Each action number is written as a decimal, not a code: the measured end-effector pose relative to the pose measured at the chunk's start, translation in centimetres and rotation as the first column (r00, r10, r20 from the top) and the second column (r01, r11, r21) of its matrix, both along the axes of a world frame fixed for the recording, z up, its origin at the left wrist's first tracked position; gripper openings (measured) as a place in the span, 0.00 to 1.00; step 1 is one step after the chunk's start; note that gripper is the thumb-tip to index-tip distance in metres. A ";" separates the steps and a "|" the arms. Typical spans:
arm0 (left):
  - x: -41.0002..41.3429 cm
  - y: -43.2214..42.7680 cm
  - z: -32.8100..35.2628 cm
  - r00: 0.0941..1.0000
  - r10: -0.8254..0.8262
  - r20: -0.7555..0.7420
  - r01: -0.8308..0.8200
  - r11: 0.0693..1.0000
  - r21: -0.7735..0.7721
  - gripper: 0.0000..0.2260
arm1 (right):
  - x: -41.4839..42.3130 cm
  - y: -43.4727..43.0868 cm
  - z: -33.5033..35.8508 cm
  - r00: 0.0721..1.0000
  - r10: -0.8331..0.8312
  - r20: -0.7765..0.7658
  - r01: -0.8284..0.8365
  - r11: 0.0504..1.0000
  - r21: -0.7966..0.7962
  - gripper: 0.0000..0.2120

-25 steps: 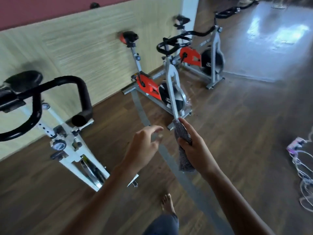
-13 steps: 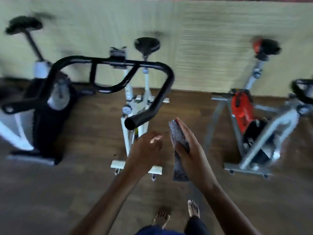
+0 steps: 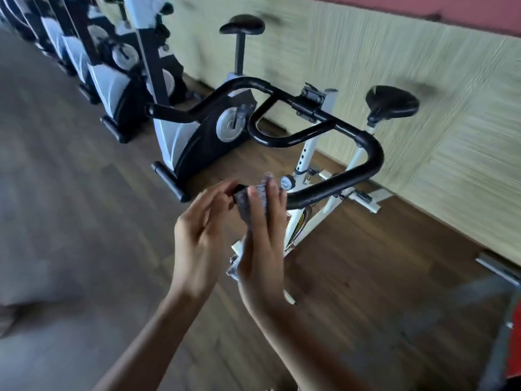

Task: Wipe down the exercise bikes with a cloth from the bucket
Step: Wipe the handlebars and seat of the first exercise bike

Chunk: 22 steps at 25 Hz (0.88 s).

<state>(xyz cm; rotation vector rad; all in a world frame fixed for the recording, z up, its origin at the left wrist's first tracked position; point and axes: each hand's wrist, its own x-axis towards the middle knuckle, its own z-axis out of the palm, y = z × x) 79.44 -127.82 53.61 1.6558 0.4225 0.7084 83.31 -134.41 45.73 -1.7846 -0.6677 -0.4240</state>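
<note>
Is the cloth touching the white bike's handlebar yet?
Cannot tell. In the head view the near end of the handlebar runs behind the right hand and the cloth it holds, so any contact or gap is hidden.

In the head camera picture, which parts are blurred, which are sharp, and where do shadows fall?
Head view: motion blur smears the wall, the floor and the far bikes; the black handlebar, the cloth and the right hand look fairly sharp; soft shadows lie on the wall beside the nearest saddle.
</note>
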 end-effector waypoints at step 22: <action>0.5 -2.4 -3.3 0.988 0.156 0.011 -0.153 0.950 0.272 0.18 | 4.6 2.1 -4.6 0.940 -0.174 0.295 0.196 0.980 -0.045 0.22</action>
